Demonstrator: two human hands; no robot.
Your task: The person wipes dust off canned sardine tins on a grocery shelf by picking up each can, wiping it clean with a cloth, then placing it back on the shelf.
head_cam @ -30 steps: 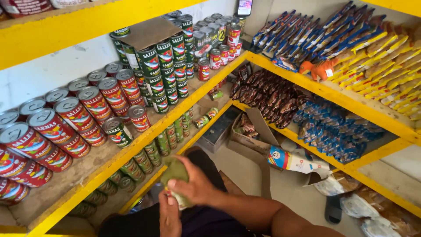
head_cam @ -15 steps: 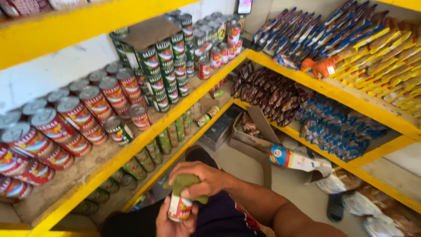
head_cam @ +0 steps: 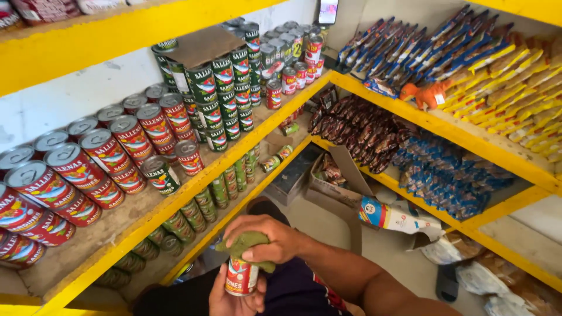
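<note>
My left hand (head_cam: 234,292) holds a small red-labelled tin can (head_cam: 242,276) upright near the bottom of the view. My right hand (head_cam: 268,239) presses a green cloth (head_cam: 243,244) down on the can's top. Both hands are in front of a yellow shelf (head_cam: 175,202) stacked with red-labelled cans (head_cam: 111,153) and green-labelled cans (head_cam: 222,88). A single green-labelled can (head_cam: 159,174) stands close to the shelf's front edge, up and to the left of my hands.
Lower shelves carry more green cans (head_cam: 228,178). The right-hand yellow shelves hold dark snack packets (head_cam: 357,131), blue packets (head_cam: 451,175) and yellow packets (head_cam: 521,82). An open cardboard box (head_cam: 336,175) and a torn bag (head_cam: 398,216) lie on the floor.
The can came up upright in my left hand. My right hand with the green cloth shifted onto the top of the can.
</note>
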